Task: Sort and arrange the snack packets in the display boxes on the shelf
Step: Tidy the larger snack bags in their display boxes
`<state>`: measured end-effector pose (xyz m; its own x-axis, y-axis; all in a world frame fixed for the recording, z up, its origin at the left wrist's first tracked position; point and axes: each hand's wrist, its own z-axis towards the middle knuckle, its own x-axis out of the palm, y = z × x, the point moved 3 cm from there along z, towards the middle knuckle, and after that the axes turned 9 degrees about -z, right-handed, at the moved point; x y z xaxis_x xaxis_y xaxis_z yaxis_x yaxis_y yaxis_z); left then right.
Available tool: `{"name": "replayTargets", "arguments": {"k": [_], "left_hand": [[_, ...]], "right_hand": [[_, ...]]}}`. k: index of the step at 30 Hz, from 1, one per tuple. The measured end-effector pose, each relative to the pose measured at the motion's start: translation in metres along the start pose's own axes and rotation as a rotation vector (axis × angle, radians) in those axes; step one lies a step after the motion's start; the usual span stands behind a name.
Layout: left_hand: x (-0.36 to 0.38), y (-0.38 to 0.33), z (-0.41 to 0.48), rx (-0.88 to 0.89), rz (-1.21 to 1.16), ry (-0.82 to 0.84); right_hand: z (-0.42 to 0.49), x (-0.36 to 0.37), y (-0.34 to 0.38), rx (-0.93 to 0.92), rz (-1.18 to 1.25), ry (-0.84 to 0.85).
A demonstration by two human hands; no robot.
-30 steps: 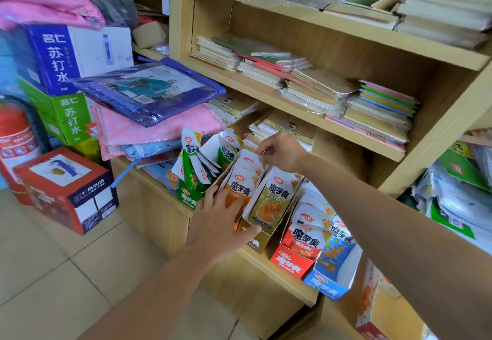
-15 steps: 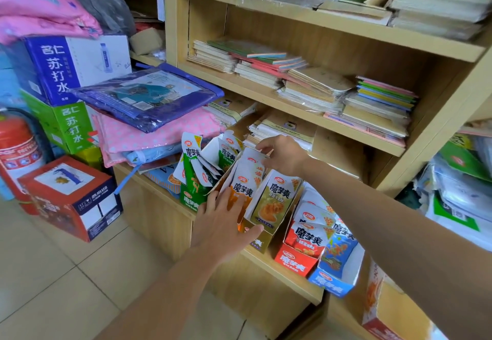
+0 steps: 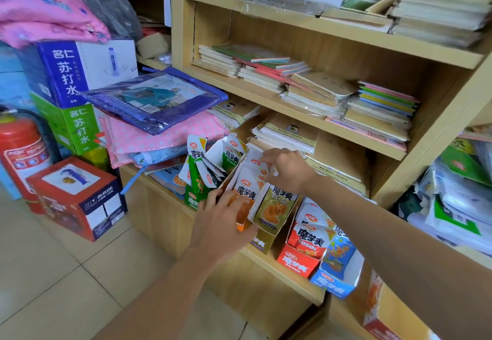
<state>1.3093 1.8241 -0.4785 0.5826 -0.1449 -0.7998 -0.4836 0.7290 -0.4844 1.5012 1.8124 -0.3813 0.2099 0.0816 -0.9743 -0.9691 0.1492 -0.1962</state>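
Note:
Several snack display boxes stand in a row on the low wooden shelf (image 3: 282,268): a green box (image 3: 194,198), an orange box (image 3: 243,213), an olive-gold box (image 3: 271,230), a red box (image 3: 298,261) and a blue box (image 3: 336,278). Each holds upright snack packets. My left hand (image 3: 222,226) grips the front of the orange box, thumb across its lower front. My right hand (image 3: 286,168) reaches over the back of the orange box and pinches the tops of the orange packets (image 3: 249,184) there. Green packets (image 3: 195,158) lean loosely in the green box.
Stacked notebooks (image 3: 314,92) fill the shelves above and behind the boxes. Folded pink cloth and a blue plastic package (image 3: 157,100) lie to the left. On the tiled floor stand cartons (image 3: 77,196) and a red fire extinguisher (image 3: 20,150). Packaged goods pile up at right.
My right hand has moved down and forward from the back of the shelf onto the orange packets' tops. My left hand has slid further onto the orange box front.

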Motion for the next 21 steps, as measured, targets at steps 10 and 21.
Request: {"name": "replayTargets", "arguments": {"k": [10, 21], "left_hand": [[-0.04, 0.041, 0.002, -0.369, -0.445, -0.65], [-0.032, 0.062, 0.014, -0.556, -0.764, -0.567]], "right_hand": [[0.017, -0.008, 0.081, -0.026, 0.38, -0.112], [0.059, 0.011, 0.076, 0.176, 0.357, -0.109]]}}
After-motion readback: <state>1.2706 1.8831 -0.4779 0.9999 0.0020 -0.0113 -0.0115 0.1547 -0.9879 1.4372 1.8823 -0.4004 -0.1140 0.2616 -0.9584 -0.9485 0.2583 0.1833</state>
